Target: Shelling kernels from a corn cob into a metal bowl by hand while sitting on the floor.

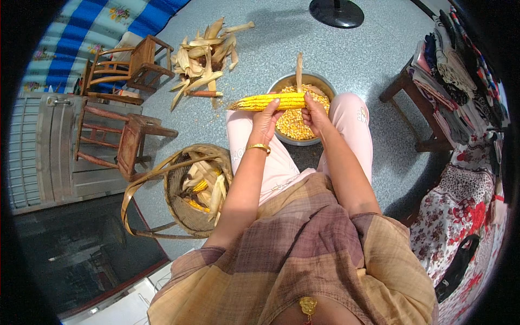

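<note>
A husked ear of yellow corn (252, 102) lies level between my two hands, its narrow dark tip pointing left. My left hand (266, 118) grips it near the middle, below a gold bracelet's wrist. My right hand (315, 113) holds its thick end, with thumb on top. Under the hands, between the knees, stands a round metal basin (331, 86) with loose corn kernels (293, 124) in it. A flat wooden stick (299, 73) stands up from the kernels; its lower end is hidden.
A woven basket (172, 203) with partly husked corn stands at the left. Dry husks (203, 61) and a bare cob (203, 93) lie on the floor ahead. Small wooden chairs (130, 142) are farther left. A wooden stool (426, 109) with folded cloths stands right.
</note>
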Action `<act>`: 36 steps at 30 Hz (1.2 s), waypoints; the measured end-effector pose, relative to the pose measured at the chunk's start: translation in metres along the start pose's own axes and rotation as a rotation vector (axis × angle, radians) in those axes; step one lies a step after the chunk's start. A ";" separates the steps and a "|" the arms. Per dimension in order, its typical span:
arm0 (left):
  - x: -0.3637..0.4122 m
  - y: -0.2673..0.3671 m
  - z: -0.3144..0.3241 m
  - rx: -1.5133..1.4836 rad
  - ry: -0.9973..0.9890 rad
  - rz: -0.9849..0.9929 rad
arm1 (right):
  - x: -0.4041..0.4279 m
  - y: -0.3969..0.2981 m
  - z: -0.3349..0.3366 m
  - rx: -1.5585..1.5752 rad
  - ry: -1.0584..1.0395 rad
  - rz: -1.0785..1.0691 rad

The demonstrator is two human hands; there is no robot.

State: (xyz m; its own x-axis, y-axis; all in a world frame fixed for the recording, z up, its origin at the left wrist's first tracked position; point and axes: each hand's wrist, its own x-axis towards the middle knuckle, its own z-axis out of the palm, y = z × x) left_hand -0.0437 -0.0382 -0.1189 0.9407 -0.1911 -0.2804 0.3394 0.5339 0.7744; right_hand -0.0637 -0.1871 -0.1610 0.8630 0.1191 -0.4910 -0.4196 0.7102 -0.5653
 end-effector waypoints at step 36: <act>0.010 -0.001 -0.008 -0.214 0.077 -0.024 | -0.005 -0.001 0.011 0.059 -0.095 -0.208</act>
State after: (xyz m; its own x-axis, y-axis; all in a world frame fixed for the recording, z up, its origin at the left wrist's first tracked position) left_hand -0.0347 -0.0342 -0.1266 0.9265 -0.1474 -0.3462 0.3463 0.6939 0.6313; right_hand -0.0642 -0.1804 -0.1508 0.9528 0.0286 -0.3022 -0.2152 0.7655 -0.6063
